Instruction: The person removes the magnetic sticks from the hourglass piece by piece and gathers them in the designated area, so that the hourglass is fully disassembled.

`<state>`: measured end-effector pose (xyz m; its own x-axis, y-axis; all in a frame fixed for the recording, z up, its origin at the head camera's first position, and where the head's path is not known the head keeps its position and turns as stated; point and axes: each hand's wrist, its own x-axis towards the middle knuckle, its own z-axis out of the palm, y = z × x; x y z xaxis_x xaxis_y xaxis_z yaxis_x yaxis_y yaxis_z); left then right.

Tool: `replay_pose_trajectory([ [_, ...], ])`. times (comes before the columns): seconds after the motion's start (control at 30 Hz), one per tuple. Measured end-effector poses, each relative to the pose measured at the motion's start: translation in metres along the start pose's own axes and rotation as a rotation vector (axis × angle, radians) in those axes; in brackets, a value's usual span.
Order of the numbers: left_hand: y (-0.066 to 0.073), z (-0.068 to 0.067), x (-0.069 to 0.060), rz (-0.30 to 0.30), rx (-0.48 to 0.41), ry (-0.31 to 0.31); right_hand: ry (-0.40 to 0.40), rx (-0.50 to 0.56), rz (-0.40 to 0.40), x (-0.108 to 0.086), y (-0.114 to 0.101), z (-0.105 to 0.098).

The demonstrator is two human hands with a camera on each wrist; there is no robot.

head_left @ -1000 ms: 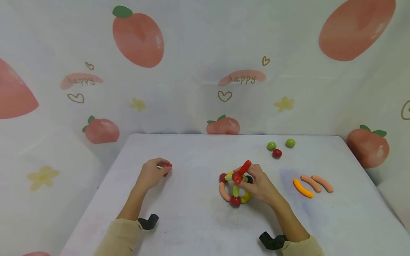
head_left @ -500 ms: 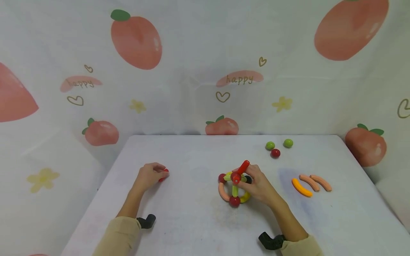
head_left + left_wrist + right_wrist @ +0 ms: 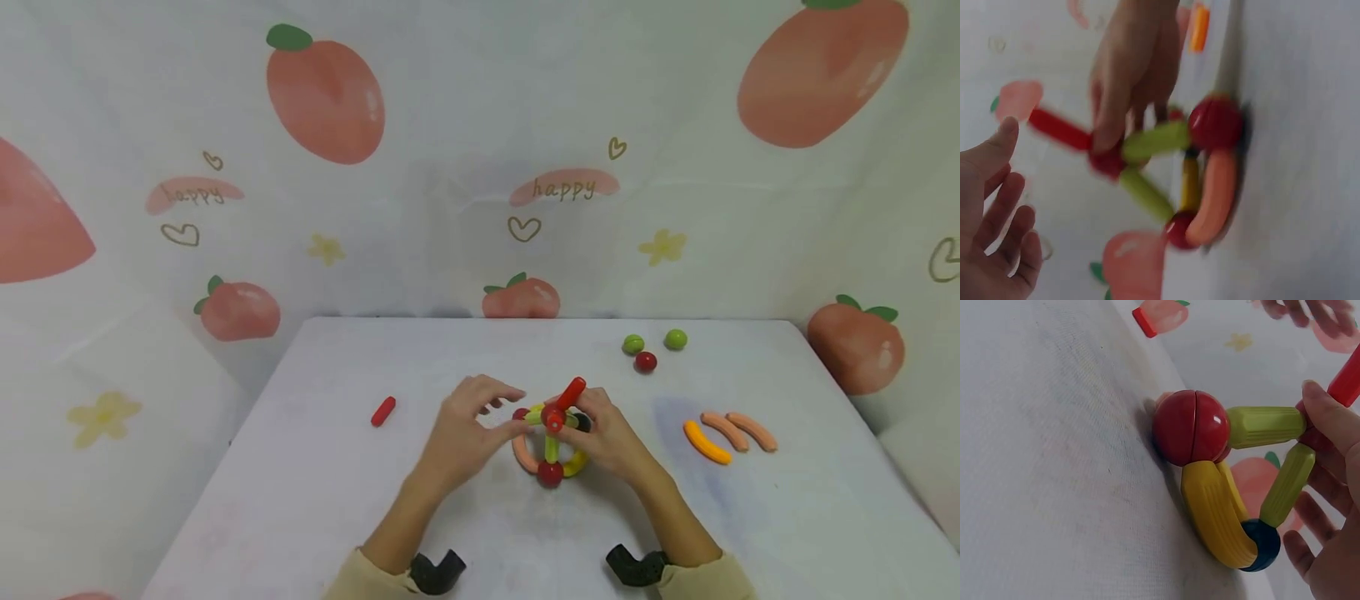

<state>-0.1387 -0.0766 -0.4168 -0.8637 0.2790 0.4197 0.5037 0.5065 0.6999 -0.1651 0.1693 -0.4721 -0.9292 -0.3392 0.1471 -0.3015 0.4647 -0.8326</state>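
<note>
My right hand (image 3: pixel 609 433) pinches the top red ball (image 3: pixel 553 416) of a frame of rods and balls. Out of that ball sticks a red rod (image 3: pixel 572 392); green rods (image 3: pixel 1265 425) slope down from it to lower balls. Curved yellow (image 3: pixel 1213 512) and pink (image 3: pixel 1215 190) pieces link the red balls (image 3: pixel 1191 428) and a dark blue ball (image 3: pixel 1262 544) at the base. Just left of the frame, my left hand (image 3: pixel 467 433) holds nothing, its fingers parted and loosely bent; whether it touches the frame is unclear.
A loose red rod (image 3: pixel 383 412) lies on the table's left. At the right are an orange curved piece (image 3: pixel 707 442) and two pink ones (image 3: pixel 738 431). Farther back sit two green balls (image 3: pixel 676 339) and a red ball (image 3: pixel 645 362).
My left hand has let go of the loose red rod, leaving it on the table, and has moved right to beside the frame. My right hand keeps its hold.
</note>
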Motion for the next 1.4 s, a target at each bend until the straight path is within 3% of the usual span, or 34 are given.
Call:
replay_pose_trajectory([
  [0.07,0.006,0.017,0.0,0.031,-0.025,-0.018,0.001,-0.004,-0.007,0.0,0.001,0.0],
  [0.23,0.009,0.039,0.001,-0.015,-0.09,-0.038,-0.01,-0.008,0.008,-0.001,0.003,0.002],
  [0.47,0.004,0.042,0.002,-0.008,-0.073,-0.048,0.004,-0.013,-0.016,-0.001,0.001,0.002],
  [0.6,-0.001,0.043,0.0,-0.068,-0.152,-0.03,-0.002,-0.015,-0.032,-0.001,-0.001,0.004],
  [0.73,-0.001,0.042,-0.001,-0.16,-0.321,0.009,-0.023,-0.003,-0.008,-0.001,-0.004,0.005],
  [0.83,0.0,0.034,0.004,-0.179,-0.436,0.078,-0.022,-0.001,0.034,-0.002,-0.004,0.004],
  [0.93,-0.002,0.021,0.01,-0.165,-0.463,0.121,-0.022,-0.005,0.059,-0.002,-0.004,0.004],
  [1.03,-0.015,0.004,0.01,-0.196,-0.414,0.127,-0.031,-0.002,0.06,-0.002,-0.003,0.004],
  [1.23,-0.056,-0.039,0.005,-0.368,-0.262,0.169,-0.044,0.002,0.06,-0.003,-0.002,0.006],
  [1.4,-0.089,-0.075,-0.002,-0.463,-0.147,0.196,-0.044,-0.01,0.039,-0.002,-0.002,0.004],
])
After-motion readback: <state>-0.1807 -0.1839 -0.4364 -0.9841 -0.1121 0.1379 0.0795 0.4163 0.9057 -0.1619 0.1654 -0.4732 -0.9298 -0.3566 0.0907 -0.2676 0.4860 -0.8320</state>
